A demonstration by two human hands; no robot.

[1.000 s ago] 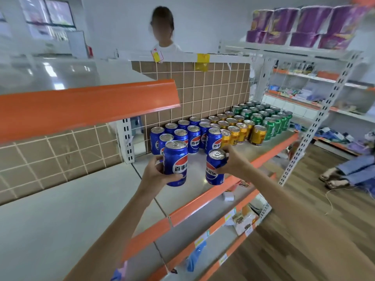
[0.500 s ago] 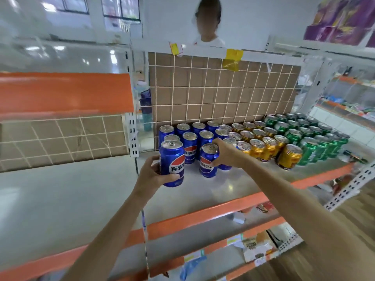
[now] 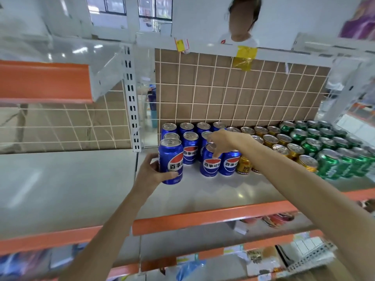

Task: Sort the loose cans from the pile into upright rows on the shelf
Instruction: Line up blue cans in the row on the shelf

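Blue cans: my left hand (image 3: 151,173) is gripping one can (image 3: 170,161) upright for the front row, while my right hand's (image 3: 220,141) fingers (image 3: 215,154) are pinching another can's (image 3: 211,161) rim, squaring it on the shelf (image 3: 203,195).

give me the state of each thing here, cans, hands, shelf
left hand: grips a blue can
held can: upright, at the front of the left blue row, base at shelf level
right hand: fingers on the top of a front blue can
front can: upright on the shelf
blue cans: upright, in rows
gold cans: upright, in rows
green cans: upright, in rows
shelf: front part bare
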